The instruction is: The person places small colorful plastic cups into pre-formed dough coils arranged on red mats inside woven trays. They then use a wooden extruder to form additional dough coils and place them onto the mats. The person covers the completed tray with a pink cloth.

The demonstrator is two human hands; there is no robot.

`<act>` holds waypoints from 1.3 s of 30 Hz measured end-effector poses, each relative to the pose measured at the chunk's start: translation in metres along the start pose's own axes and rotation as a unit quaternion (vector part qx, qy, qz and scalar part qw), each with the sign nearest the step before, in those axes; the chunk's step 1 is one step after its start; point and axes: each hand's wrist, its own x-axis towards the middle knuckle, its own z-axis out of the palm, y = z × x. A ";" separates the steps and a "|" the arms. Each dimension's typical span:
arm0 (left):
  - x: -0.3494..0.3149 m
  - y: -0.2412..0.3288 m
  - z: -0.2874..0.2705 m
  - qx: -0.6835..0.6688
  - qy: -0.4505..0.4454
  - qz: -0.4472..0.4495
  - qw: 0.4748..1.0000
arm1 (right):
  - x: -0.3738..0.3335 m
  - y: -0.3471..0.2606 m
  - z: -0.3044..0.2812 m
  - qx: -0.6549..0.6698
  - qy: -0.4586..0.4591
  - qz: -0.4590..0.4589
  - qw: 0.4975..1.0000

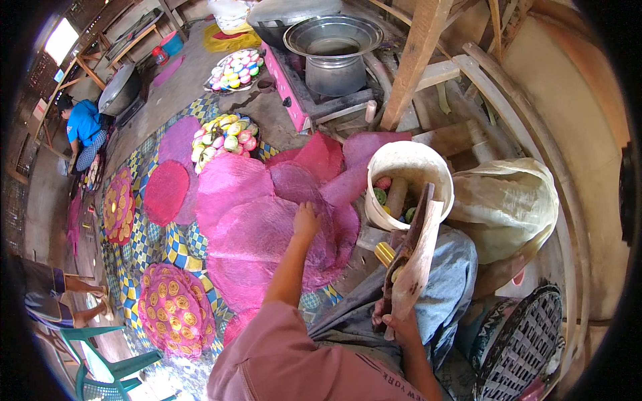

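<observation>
**Dusty-pink shirt (287, 354) foremost, left hand (307, 220) at the magenta sheets (244, 230)**

From where I stand, the left arm stretches forward over thin, fibrous sheets heaped and overlapping on a checked mat (175, 242). The left hand's fingers look bent against the heap; I can't tell whether they pinch an edge or merely press. The right hand (403, 329) is wrapped around the lower end of a pale wooden slat (414, 274), which lies against a darker wooden piece (391, 281), both slanting up over the person's lap. A ridged golden cylinder (384, 254) juts out beside them.

Just past the wood's upper end stands a white bucket (428, 160), coloured balls (380, 195) inside. Beyond the heap sits a cluster of multicoloured round bundles (224, 140).

I'd worry about the sheets: they look flimsy, so a hard tug at one corner could tear it or drag its neighbours into creases. And should the low, one-handed grip slacken, the wood might swing and knock the bucket.
</observation>
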 end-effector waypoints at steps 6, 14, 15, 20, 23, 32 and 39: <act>0.006 0.001 0.033 0.126 -0.065 -0.076 0.987 | 0.003 0.001 -0.006 -0.075 -0.018 0.025 0.997; 0.024 -0.056 0.045 -0.074 -0.125 -0.087 0.985 | -0.005 0.008 -0.013 -0.092 0.020 -0.018 0.995; 0.025 -0.061 0.021 -0.167 -0.149 -0.058 0.973 | -0.006 0.008 -0.015 -0.097 0.024 -0.026 0.995; -0.009 -0.029 -0.160 -0.463 0.065 0.027 0.884 | -0.015 0.004 -0.018 -0.092 0.026 -0.020 0.995; -0.032 0.001 -0.284 -0.569 0.064 0.028 0.820 | -0.019 0.000 -0.012 -0.045 -0.011 -0.053 0.997; -0.053 0.092 -0.384 -0.772 0.008 0.111 0.626 | -0.098 -0.047 -0.003 -0.136 0.003 -0.153 0.979; -0.035 0.162 -0.415 -0.479 0.158 0.060 0.861 | -0.171 -0.062 -0.021 -0.121 0.105 -0.236 0.958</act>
